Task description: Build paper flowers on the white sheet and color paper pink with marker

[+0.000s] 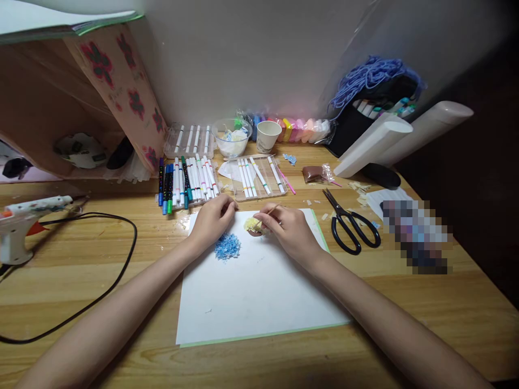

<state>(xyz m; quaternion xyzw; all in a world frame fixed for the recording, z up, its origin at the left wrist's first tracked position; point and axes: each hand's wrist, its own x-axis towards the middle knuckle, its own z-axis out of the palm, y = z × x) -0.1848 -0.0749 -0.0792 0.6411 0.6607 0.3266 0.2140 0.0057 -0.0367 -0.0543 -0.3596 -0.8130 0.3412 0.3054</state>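
My left hand (214, 219) rests at the upper left of a white sheet of paper (259, 297), its fingers curled in and nothing visible in them. Just below it lies a round pile of blue shredded bits (227, 247). Between the thumb and fingers of my right hand (287, 227) is a thin brownish stick (275, 207), pinched and mostly hidden. Right beside those fingertips is a small clump of pale yellow bits (252, 225) on a brown base; whether the hand touches it is unclear.
Black-handled scissors (351, 221) lie right of the paper. Markers (194, 181), a clear bowl (232, 138) and a paper cup (268, 135) stand behind. At left are a glue gun (24, 227) with its cable (132, 243) and a flower-painted box (125, 97).
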